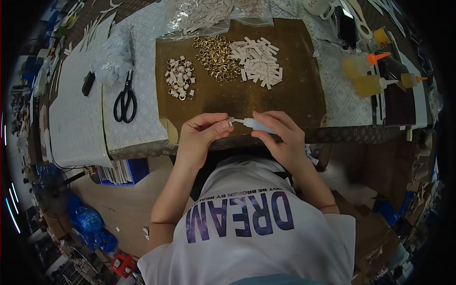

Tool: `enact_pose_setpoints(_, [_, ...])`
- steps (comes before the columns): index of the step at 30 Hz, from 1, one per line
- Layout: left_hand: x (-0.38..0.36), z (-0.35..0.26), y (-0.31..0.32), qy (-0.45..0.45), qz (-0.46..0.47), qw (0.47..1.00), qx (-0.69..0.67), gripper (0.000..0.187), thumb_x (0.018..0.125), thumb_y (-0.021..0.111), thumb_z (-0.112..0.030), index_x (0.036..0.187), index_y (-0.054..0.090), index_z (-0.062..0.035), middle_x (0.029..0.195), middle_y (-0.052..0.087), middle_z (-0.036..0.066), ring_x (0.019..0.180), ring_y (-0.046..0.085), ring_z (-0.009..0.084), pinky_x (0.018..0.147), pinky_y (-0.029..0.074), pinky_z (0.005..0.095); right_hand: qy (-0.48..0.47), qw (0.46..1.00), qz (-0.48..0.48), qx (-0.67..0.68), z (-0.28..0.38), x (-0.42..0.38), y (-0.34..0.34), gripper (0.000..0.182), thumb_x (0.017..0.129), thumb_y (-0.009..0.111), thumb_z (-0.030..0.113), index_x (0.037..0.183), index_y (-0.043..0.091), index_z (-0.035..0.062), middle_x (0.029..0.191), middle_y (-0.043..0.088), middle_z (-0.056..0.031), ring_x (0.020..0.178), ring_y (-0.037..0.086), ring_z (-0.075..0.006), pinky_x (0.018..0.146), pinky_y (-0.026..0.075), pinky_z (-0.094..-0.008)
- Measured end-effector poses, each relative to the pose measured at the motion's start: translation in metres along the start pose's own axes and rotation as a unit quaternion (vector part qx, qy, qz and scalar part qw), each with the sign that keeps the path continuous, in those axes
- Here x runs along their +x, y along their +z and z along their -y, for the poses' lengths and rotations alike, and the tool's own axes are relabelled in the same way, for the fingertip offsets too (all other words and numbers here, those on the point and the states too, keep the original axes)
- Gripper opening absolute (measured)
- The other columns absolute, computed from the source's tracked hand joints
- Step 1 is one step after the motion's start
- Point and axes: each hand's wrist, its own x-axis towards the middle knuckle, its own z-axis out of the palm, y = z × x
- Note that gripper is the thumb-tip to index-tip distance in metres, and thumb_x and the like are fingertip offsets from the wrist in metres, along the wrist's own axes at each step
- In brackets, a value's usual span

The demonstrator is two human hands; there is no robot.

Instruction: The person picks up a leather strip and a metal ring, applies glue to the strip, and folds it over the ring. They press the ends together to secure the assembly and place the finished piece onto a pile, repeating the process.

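My left hand (205, 134) pinches a small white strip piece (230, 122) near the table's front edge; whether it has a metal ring on it is too small to tell. In my right hand (286, 139) is a small translucent glue bottle (257, 125), its thin white nozzle pointing left at that piece. The nozzle tip is at or very close to the piece. Beyond my hands, on a brown board (299, 102), lie a pile of gold metal rings (217, 57), a pile of short white strips (259, 61) and a smaller pile of rings with strips attached (180, 77).
Black-handled scissors (125, 105) and a crumpled plastic bag (114, 59) lie to the left. At the back is a clear bag of white strips (197, 16). Yellowish bottles (357, 65) with pointed nozzles and a phone (345, 26) are on the right.
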Motion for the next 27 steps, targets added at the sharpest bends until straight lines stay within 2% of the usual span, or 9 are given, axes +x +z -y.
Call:
enact_pose_setpoints(5, [0.000, 0.003, -0.003, 0.015, 0.007, 1.000, 0.008, 0.019, 0.080, 0.067, -0.001, 0.098, 0.065, 0.0018, 0.090, 0.068, 0.011, 0.080, 0.066, 0.0168, 0.072, 0.054, 0.0248, -0.003, 1.000, 0.009, -0.008, 0.002, 0.000, 0.000, 0.040, 0.072, 0.073, 0.002, 0.110, 0.062, 0.0071, 0.095, 0.059, -0.0083, 0.078, 0.060, -0.0214, 0.062, 0.049, -0.0294])
enact_pose_setpoints(11, [-0.001, 0.008, -0.005, 0.062, 0.024, 0.996, 0.061, 0.016, 0.080, 0.067, 0.002, 0.096, 0.065, 0.0027, 0.087, 0.068, 0.011, 0.079, 0.066, 0.0153, 0.071, 0.053, 0.0240, -0.021, 0.998, 0.037, -0.052, 0.007, -0.001, -0.002, 0.040, 0.074, 0.072, 0.004, 0.112, 0.060, 0.0055, 0.095, 0.058, -0.0095, 0.080, 0.058, -0.0251, 0.066, 0.049, -0.0322])
enact_pose_setpoints(14, [-0.001, 0.010, -0.007, 0.073, 0.028, 0.993, 0.084, 0.015, 0.080, 0.066, 0.002, 0.095, 0.065, 0.0028, 0.086, 0.068, 0.011, 0.078, 0.065, 0.0141, 0.070, 0.052, 0.0232, -0.010, 0.997, 0.032, -0.066, 0.013, 0.000, -0.002, 0.038, 0.070, 0.073, 0.001, 0.107, 0.063, 0.0051, 0.094, 0.059, -0.0092, 0.080, 0.059, -0.0233, 0.065, 0.049, -0.0306])
enact_pose_setpoints(23, [-0.001, 0.015, -0.008, 0.066, 0.017, 0.994, 0.082, 0.014, 0.080, 0.067, 0.002, 0.094, 0.066, 0.0022, 0.084, 0.068, 0.010, 0.077, 0.064, 0.0127, 0.069, 0.051, 0.0223, -0.017, 0.996, 0.043, -0.081, 0.015, 0.000, 0.001, 0.038, 0.072, 0.072, 0.001, 0.108, 0.062, 0.0048, 0.095, 0.058, -0.0096, 0.080, 0.058, -0.0243, 0.064, 0.048, -0.0320])
enact_pose_setpoints(26, [0.000, 0.019, -0.012, 0.056, 0.023, 0.996, 0.062, 0.015, 0.081, 0.066, 0.000, 0.096, 0.065, 0.0015, 0.088, 0.068, 0.010, 0.079, 0.065, 0.0146, 0.071, 0.053, 0.0235, -0.013, 0.996, 0.041, -0.079, 0.014, 0.000, 0.002, 0.037, 0.072, 0.072, 0.001, 0.107, 0.063, 0.0048, 0.095, 0.058, -0.0102, 0.081, 0.059, -0.0247, 0.065, 0.049, -0.0314])
enact_pose_setpoints(27, [0.001, 0.020, -0.014, 0.029, 0.025, 0.999, 0.012, 0.016, 0.081, 0.066, 0.000, 0.098, 0.065, 0.0013, 0.089, 0.068, 0.010, 0.080, 0.066, 0.0155, 0.072, 0.053, 0.0241, 0.004, 0.997, 0.039, -0.060, 0.012, 0.000, 0.003, 0.037, 0.071, 0.072, 0.001, 0.107, 0.063, 0.0047, 0.095, 0.059, -0.0102, 0.081, 0.059, -0.0241, 0.066, 0.049, -0.0307])
